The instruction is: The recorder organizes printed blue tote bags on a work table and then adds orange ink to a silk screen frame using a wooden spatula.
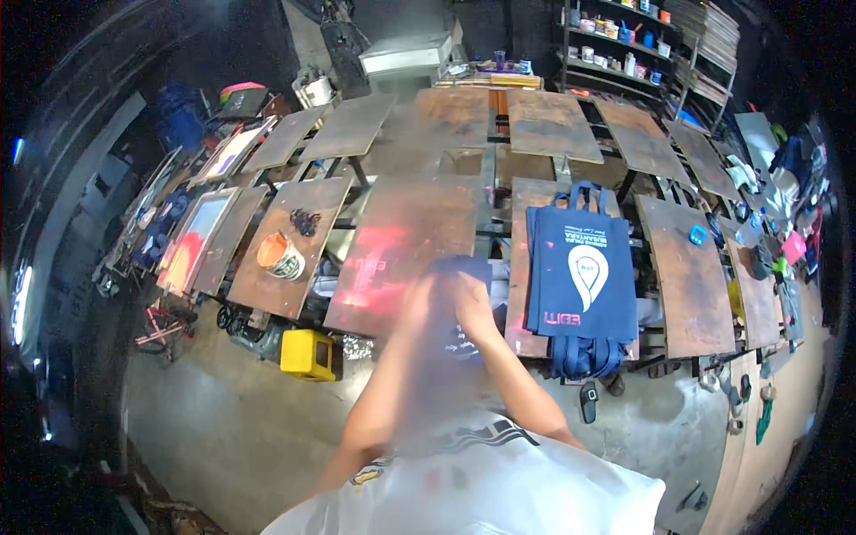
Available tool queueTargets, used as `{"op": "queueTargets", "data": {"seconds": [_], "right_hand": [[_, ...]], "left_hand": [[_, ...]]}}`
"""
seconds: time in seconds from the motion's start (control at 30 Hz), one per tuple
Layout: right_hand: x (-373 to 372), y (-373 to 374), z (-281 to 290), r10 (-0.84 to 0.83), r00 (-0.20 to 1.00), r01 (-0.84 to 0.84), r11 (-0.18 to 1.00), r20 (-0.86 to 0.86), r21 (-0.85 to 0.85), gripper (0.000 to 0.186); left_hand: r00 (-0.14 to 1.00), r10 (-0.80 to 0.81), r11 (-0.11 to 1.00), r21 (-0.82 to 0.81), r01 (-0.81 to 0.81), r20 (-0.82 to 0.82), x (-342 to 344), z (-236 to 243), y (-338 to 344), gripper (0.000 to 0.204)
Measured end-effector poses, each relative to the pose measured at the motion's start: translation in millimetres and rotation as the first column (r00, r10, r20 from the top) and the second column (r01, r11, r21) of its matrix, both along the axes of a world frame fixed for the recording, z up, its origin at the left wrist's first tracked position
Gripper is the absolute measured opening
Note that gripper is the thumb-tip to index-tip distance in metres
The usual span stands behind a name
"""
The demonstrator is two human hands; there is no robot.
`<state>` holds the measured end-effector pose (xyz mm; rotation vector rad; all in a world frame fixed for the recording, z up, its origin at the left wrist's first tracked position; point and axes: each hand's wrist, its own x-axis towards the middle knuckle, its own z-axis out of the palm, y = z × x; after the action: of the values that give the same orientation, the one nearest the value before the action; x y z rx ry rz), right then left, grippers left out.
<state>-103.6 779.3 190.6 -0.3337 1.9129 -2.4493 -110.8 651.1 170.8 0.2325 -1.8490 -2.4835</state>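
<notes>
Both my forearms reach forward over the near row of boards. A dark blue fabric bag (464, 267) hangs in front of my body, with some white print showing low between my arms. Closed on its upper edge is my right hand (473, 301). Beside it, my left hand (419, 299) is at the same cloth, but a hazy streak down the picture blurs its fingers. Just beyond my hands lies a board (366, 299) with pink-red stains. To the right, a stack of dark blue tote bags (546, 267) lies flat, the top one printed in white and pink.
An open tub (287, 264) with orange contents and a dark tangled bundle (305, 222) rest on the left board. A yellow container (307, 355) stands on the floor below. A blue object (697, 234) sits on a right board. Shelves of pots (615, 40) stand at the back.
</notes>
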Motion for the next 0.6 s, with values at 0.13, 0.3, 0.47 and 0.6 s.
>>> {"op": "queueTargets", "data": {"seconds": [0.13,0.3,0.47,0.6], "right_hand": [[2.2,25.7,25.2,-0.032,0.997,0.02,0.983,0.065,0.183,0.032],[9.3,19.4,33.3,0.015,0.992,0.001,0.992,-0.125,0.123,0.028],[-7.0,9.3,18.4,-0.163,0.962,0.178,0.983,-0.218,0.049,0.026],[-30.7,-6.1,2.9,-0.16,0.969,0.192,0.967,-0.189,0.167,0.027]], "left_hand": [[0.956,0.065,0.94,-0.303,-0.155,-0.285,-34.6,22.1,27.7,0.035],[0.861,0.156,0.79,-0.461,-0.403,-0.485,-61.1,74.1,24.6,0.046],[0.934,-0.059,0.691,-0.69,-0.217,-0.353,-21.0,68.1,8.3,0.04],[0.928,0.029,0.837,-0.498,-0.225,-0.371,-5.7,18.7,-7.7,0.027]]}}
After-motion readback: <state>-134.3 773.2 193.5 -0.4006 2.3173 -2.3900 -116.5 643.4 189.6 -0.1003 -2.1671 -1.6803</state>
